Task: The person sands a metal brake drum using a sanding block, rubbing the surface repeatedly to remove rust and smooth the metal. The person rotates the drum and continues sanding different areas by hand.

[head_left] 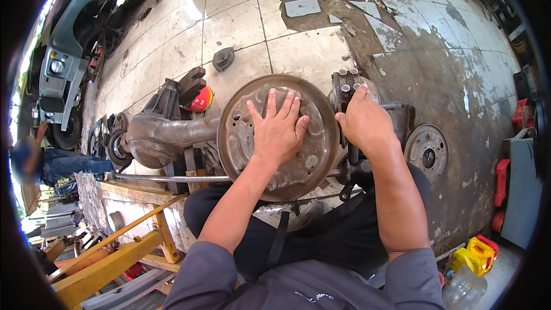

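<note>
My left hand (278,132) lies flat with its fingers spread on a round, worn metal brake backing plate (235,155). The plate stands at the end of a heavy axle housing (166,135) that runs off to the left. To the right of the plate is a metal hub part (370,89) with several bolts (346,88) in it. My right hand (367,117) is closed there, its index fingertip against a bolt head. The hand's underside is hidden, so anything within the curled fingers cannot be made out.
A flanged metal disc (426,152) lies right of my knee. A steel tie rod (172,178) runs below the housing. A yellow frame (115,264) stands at lower left, yellow jugs (479,254) at lower right. Broken tiles (302,7) lie ahead. Another person (69,162) is at far left.
</note>
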`<move>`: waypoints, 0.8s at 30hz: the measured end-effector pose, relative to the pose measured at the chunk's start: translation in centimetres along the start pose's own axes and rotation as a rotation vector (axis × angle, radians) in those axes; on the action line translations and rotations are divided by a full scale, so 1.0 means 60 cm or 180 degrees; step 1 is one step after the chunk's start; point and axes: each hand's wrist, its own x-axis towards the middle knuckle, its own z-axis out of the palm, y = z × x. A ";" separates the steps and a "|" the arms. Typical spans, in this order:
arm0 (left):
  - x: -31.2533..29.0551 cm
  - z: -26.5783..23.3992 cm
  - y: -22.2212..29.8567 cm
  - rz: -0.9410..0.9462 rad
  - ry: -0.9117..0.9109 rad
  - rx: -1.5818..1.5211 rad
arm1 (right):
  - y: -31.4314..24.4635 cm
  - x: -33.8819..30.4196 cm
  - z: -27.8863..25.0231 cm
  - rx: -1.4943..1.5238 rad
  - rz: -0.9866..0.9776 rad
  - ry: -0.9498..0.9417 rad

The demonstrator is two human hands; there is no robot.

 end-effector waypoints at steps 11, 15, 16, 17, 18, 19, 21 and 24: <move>0.016 0.015 0.000 -0.0059 0.0089 0.0204 | 0.005 0.002 0.013 -0.0135 -0.0014 0.0138; -0.004 0.010 0.009 -0.0109 -0.0035 0.0048 | -0.001 0.004 0.008 -0.0206 0.0091 -0.0004; -0.001 0.003 0.008 -0.0112 -0.0070 0.0017 | -0.001 0.003 0.008 -0.0193 0.0083 0.0052; 0.003 0.000 0.007 -0.0116 -0.0105 -0.0013 | -0.001 0.002 0.007 -0.0180 0.0074 0.0108; 0.014 0.003 0.003 -0.0119 -0.0051 -0.0052 | -0.002 0.001 0.008 -0.0168 0.0064 0.0163; 0.029 0.005 -0.003 -0.0125 0.0006 -0.0088 | -0.001 0.000 0.008 -0.0152 0.0042 0.0143; 0.028 0.011 -0.008 -0.0134 0.0070 -0.0128 | 0.000 -0.002 0.008 -0.0121 -0.0005 0.0106; 0.005 0.018 -0.002 -0.0112 0.0116 -0.0179 | -0.001 0.002 0.003 -0.0117 0.0103 -0.0058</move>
